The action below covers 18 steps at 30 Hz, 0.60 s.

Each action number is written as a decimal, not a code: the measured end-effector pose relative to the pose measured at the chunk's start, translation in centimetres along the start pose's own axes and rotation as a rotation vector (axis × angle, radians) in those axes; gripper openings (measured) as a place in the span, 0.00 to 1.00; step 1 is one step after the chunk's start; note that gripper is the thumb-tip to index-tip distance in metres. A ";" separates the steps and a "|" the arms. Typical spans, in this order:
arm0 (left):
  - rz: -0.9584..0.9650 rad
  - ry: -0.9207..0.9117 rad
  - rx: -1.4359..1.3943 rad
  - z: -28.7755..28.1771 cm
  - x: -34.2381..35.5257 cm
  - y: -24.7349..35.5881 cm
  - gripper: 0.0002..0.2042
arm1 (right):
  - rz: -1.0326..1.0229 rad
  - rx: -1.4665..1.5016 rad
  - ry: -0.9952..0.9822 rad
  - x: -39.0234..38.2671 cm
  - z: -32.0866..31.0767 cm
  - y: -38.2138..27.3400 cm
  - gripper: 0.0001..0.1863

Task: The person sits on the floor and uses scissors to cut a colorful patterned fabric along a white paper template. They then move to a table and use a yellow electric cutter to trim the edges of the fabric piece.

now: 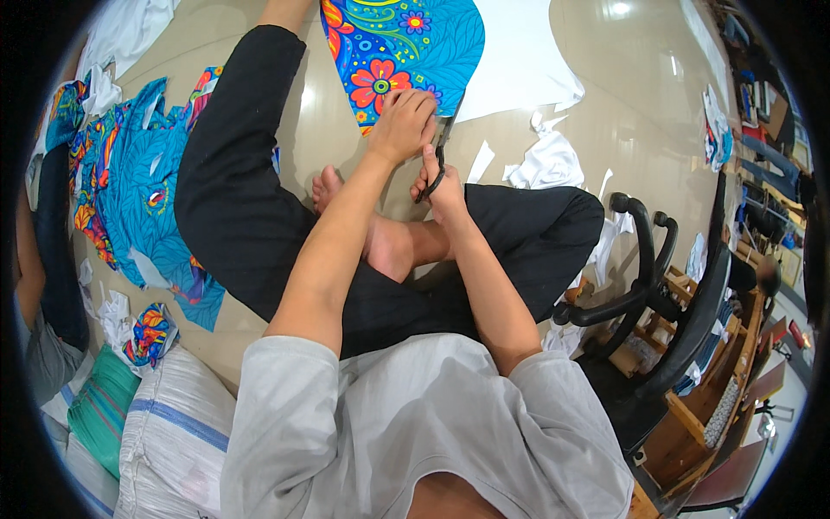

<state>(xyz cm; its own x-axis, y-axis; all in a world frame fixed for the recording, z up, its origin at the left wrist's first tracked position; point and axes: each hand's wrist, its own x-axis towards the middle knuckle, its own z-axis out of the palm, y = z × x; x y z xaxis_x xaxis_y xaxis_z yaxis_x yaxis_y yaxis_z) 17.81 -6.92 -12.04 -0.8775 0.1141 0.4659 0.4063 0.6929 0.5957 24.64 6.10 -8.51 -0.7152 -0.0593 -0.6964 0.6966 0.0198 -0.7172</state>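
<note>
A white sack (pixel 177 437) sat at the person's left, a black chair (pixel 694 333) at the right; white scraps (pixel 549 162) lay near the right hand (pixel 443 188), which gripped black scissors (pixel 442 162). The left hand (pixel 405 127), its grip hidden from me, covered the near edge of flowered cloth (pixel 411 52) spreading beyond both.

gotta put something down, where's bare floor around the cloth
Bare floor: right of the white cloth, above the black chair; a smaller patch between the left leg and flowered cloth. Crowded: the left side, with bright fabric and sacks; around the right knee, white scraps.
</note>
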 end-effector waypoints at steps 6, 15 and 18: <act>-0.057 0.034 -0.084 0.0 0.0 0.0 0.09 | 0.063 0.196 -0.040 0.7 -0.2 -2.0 0.38; -0.086 0.056 -0.167 -0.2 0.1 0.0 0.08 | 0.020 0.154 -0.006 3.3 0.1 -2.9 0.36; -0.098 0.070 -0.181 -0.2 0.1 0.0 0.08 | -0.030 0.072 0.023 3.3 0.3 -2.6 0.35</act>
<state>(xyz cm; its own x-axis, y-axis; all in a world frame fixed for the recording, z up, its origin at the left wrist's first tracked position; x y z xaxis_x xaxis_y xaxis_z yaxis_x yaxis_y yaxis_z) 17.79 -7.07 -11.83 -0.8977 -0.0021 0.4406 0.3646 0.5580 0.7455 20.46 5.55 -8.97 -0.7367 -0.0355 -0.6753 0.6762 -0.0531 -0.7348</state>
